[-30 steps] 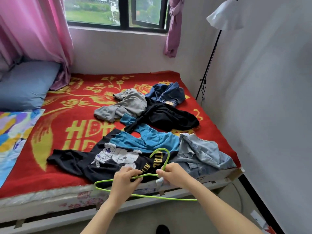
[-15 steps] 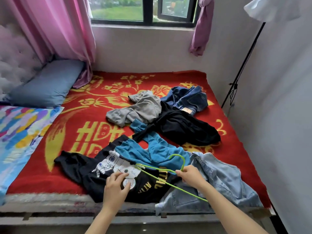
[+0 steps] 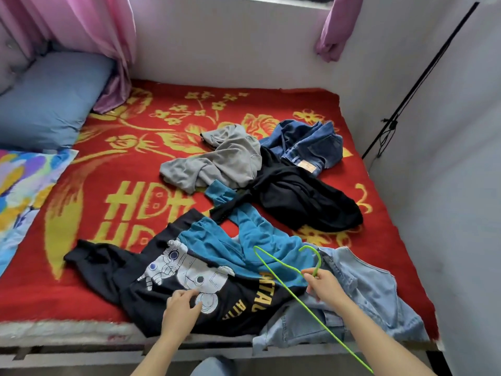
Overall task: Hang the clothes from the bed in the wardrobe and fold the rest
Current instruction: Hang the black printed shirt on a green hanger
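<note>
Head view: bed [image 3: 122,169] seen from its foot, clothes strewn across it.
Hanger [image 3: 310,246]: green wire, held tilted over the blue top [image 3: 260,240] and denim jacket [image 3: 374,291], hook up, one arm running down toward the camera.
Right grip [image 3: 324,287]: fingers pinched round the hanger just under its hook.
Left grip [image 3: 180,310]: fingers loose, holding nothing, tips resting on the black tee [image 3: 151,294] at its astronaut print.
Black tee: spread at the bed's near edge, the blue top overlapping it.
Denim jacket: near right corner, partly over the edge.
Farther back: black garment [image 3: 298,202], grey garment [image 3: 225,161] and jeans [image 3: 309,145], heaped together and touching.
Bedding: red blanket with yellow pattern; blue pillow [image 3: 48,101] far left, pink curtain [image 3: 108,31] beside it.
</note>
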A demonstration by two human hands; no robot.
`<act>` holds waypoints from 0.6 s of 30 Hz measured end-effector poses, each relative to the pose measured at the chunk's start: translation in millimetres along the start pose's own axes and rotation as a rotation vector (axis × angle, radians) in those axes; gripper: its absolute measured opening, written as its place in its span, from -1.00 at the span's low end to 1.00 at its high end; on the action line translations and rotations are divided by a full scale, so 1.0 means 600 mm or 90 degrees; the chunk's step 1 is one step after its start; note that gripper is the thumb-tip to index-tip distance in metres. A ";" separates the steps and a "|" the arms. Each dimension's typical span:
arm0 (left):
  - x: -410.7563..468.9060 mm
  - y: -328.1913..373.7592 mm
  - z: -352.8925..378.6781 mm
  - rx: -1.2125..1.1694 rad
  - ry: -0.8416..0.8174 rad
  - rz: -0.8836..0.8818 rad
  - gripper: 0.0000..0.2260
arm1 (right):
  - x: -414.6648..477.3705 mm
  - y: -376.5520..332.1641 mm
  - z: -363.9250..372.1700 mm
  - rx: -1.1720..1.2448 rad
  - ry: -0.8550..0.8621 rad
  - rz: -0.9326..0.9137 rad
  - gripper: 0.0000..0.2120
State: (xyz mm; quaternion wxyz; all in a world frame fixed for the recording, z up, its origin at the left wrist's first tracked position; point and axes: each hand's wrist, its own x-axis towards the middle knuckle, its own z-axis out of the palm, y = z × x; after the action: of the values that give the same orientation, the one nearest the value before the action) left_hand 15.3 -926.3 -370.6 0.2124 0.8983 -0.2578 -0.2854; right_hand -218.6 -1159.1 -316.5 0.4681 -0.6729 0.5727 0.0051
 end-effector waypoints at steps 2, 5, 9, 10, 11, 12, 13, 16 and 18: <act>0.036 -0.003 -0.008 0.014 -0.022 0.004 -0.71 | 0.024 -0.024 -0.002 0.014 0.020 0.003 -0.83; 0.090 -0.006 -0.023 0.023 -0.053 0.001 -0.70 | 0.053 -0.059 -0.004 0.042 0.072 -0.028 -0.77; 0.152 0.013 -0.033 0.014 -0.080 0.022 -0.68 | 0.080 -0.081 -0.006 0.075 0.128 -0.035 -0.77; 0.163 0.022 -0.033 0.012 -0.087 0.033 -0.67 | 0.084 -0.082 -0.008 0.086 0.139 -0.032 -0.77; 0.177 0.033 -0.031 0.010 -0.095 0.041 -0.66 | 0.090 -0.081 -0.012 0.095 0.157 -0.027 -0.77; 0.186 0.043 -0.030 0.013 -0.104 0.049 -0.66 | 0.094 -0.082 -0.016 0.096 0.177 -0.025 -0.77; 0.198 0.055 -0.027 0.017 -0.109 0.055 -0.66 | 0.101 -0.081 -0.021 0.101 0.198 -0.023 -0.76; 0.222 0.079 -0.018 0.031 -0.130 0.062 -0.67 | 0.116 -0.080 -0.034 0.069 0.250 -0.009 -0.71; 0.229 0.090 -0.010 0.036 -0.148 0.063 -0.67 | 0.129 -0.075 -0.036 0.031 0.266 0.019 -0.73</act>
State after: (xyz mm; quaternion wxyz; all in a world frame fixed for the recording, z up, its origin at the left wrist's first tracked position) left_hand 97.5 -1047.4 -392.8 0.1697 0.8510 -0.3326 -0.3693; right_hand -168.3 -1236.3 -318.6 0.3549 -0.6391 0.6675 -0.1413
